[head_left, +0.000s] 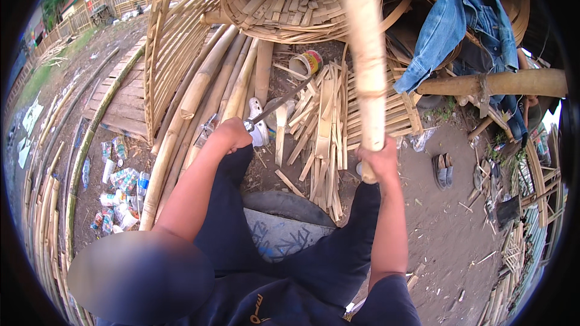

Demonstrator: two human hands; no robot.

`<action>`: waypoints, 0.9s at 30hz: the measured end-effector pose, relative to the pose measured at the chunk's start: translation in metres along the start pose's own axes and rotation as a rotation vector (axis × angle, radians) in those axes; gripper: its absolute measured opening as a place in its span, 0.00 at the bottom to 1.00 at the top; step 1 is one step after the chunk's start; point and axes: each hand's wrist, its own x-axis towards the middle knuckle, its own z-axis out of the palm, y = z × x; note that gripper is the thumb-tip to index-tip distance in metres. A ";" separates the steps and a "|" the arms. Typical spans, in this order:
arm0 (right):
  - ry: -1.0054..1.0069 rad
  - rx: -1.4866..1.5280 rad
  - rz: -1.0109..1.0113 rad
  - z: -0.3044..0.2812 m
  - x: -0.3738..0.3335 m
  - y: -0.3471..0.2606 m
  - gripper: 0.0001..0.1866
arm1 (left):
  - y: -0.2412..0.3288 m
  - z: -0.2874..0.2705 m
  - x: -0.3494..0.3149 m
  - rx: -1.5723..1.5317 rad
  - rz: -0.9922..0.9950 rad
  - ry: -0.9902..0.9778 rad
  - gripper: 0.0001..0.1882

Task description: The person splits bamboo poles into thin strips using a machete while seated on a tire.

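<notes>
My left hand (234, 136) is closed around the handle of a long knife (281, 102), its dark blade slanting up and away to the right. My right hand (380, 160) grips the lower end of a thick pale bamboo pole section (367, 66), held upright and slightly smeared by motion at its top. The knife and the bamboo are apart. Between and beyond my hands lies a loose heap of split bamboo strips (323, 127). Past the knife tip, a yellow and red tub (307, 62) rests on its side. A white clog (258, 124) shows beside my left hand.
A large woven bamboo basket (302, 24) lies at the far side, bamboo pieces inside. Long bamboo poles (202, 87) and plastic litter (124, 190) are on the left. Blue denim clothing (447, 24) hangs over a bamboo beam (507, 83) at right. Dark shoes (443, 171) stand on the dirt.
</notes>
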 end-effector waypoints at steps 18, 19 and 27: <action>-0.240 -0.624 0.492 0.093 -0.019 0.067 0.26 | -0.012 0.025 -0.017 0.046 -0.016 0.004 0.17; -0.250 -0.608 0.479 0.092 -0.016 0.068 0.26 | -0.019 0.034 -0.013 0.030 -0.007 0.058 0.16; -0.259 -0.680 0.448 0.087 -0.005 0.065 0.28 | -0.055 0.065 0.012 -0.831 0.203 -0.299 0.10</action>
